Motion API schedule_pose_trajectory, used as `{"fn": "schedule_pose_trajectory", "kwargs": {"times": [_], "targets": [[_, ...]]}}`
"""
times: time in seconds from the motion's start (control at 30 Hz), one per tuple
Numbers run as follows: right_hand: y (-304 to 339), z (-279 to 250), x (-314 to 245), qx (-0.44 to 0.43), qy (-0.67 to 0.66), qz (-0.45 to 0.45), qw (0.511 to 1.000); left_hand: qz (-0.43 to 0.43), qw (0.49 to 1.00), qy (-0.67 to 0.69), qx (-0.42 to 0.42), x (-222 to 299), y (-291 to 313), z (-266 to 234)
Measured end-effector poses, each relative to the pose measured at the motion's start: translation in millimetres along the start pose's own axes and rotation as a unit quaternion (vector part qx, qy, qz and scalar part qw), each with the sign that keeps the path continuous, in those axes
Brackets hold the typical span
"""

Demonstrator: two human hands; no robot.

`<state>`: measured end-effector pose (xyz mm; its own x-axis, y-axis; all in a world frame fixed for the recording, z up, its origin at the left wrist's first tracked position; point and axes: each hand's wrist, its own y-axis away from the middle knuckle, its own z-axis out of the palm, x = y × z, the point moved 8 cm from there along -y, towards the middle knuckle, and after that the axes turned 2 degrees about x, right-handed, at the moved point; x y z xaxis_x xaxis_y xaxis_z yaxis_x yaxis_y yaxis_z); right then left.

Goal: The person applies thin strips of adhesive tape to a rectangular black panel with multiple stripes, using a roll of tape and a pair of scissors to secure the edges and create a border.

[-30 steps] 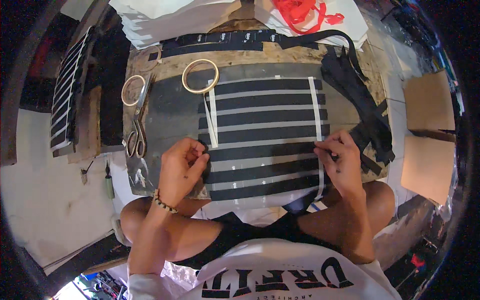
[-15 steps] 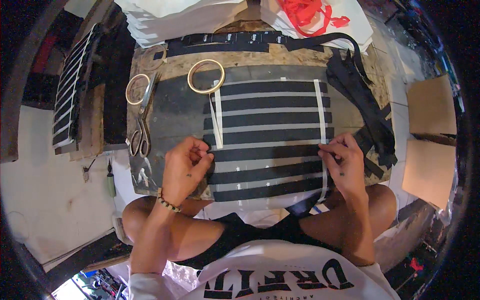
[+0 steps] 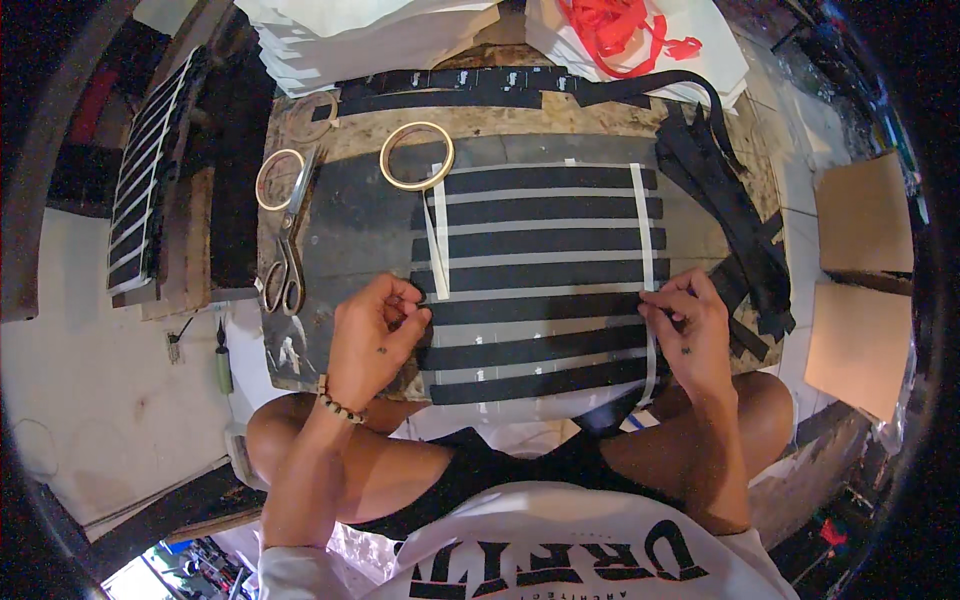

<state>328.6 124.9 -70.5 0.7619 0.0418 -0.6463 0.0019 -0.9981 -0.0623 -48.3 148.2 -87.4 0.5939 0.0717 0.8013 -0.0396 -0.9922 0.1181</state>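
Observation:
Several black fabric strips [image 3: 548, 211] lie in parallel rows across a grey sheet in front of me. My left hand [image 3: 374, 335] pinches the left end of one black strip [image 3: 540, 307], low in the rows. At its right end, my right hand [image 3: 692, 325] pinches the same strip with thumb and finger, beside a pale tape strip [image 3: 642, 225] that crosses the rows. A roll of masking tape [image 3: 384, 165] rests at the upper left of the rows. Its loose tape [image 3: 440, 250] hangs down over the strips' left ends, close to my left fingertips.
Scissors [image 3: 290, 240] and another tape roll [image 3: 261, 190] lie at the left of the board. Loose black bands [image 3: 715, 200] are heaped on the right. White stacked sheets [image 3: 370, 45] and red ribbon [image 3: 610, 35] stand behind. Brown cardboard [image 3: 858, 345] is at far right.
The whole view has shifted very slightly. Both hands keep their pinch on the strip's two ends, and the tape rolls and scissors stay where they were.

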Motion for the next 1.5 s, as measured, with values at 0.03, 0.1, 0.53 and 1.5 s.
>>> {"fn": "schedule_pose_trajectory", "kwargs": {"times": [0.03,0.1,0.53,1.5], "targets": [[0,-1,0,0.0,-0.009,0.009,1.0,0.0,1.0,0.0,0.0,1,0,0],[0,-1,0,0.0,-0.019,0.018,1.0,-0.01,1.0,-0.003,-0.005,1,0,1],[2,0,6,0.004,-0.029,0.036,0.999,-0.088,0.994,0.027,-0.058,-20,-1,3],[9,2,-1,0.024,-0.016,-0.09,0.996,-0.049,0.998,0.006,-0.028,-18,-4,-1]]}}
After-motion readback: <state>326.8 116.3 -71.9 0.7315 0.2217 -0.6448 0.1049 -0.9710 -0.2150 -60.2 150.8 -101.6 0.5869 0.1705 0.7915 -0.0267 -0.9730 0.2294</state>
